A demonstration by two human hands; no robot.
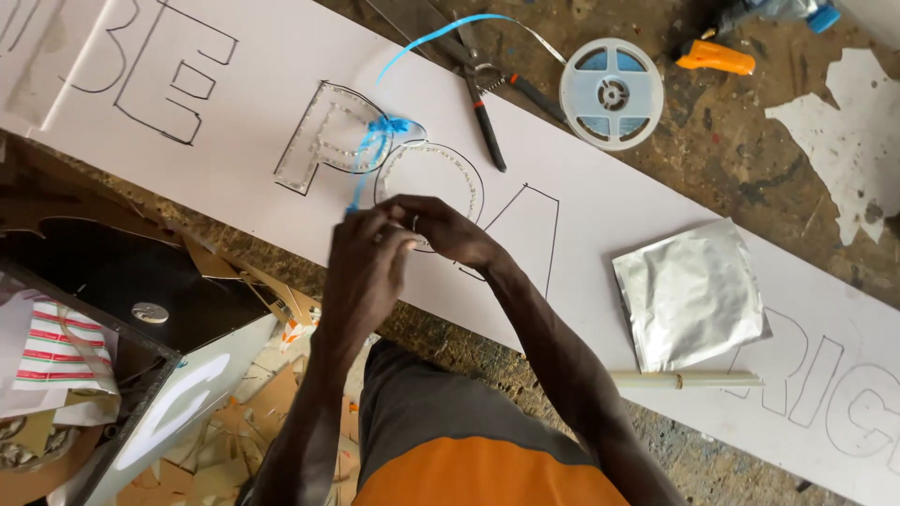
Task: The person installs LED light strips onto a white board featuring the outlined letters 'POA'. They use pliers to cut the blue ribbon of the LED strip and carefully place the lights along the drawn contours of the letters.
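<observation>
A long white board [600, 201] with outlined letters lies across a rough workbench. Two of its letters are lined with a clear strip of small lights [323, 141]. A blue backing tape [375, 150] peels up from the strip and curls toward a white reel [611, 93]. My left hand [366, 258] and my right hand [442, 228] meet over the round letter, fingers pinched together on the strip and the tape's lower end. What exactly sits between the fingertips is hidden.
Pliers [483, 103] lie on the board near the reel. A silver foil pouch [691, 292] and pale sticks [684, 379] rest at right. An orange-handled tool [714, 57] sits at the top. A dark box [122, 281] and cardboard scraps [253, 403] are at left.
</observation>
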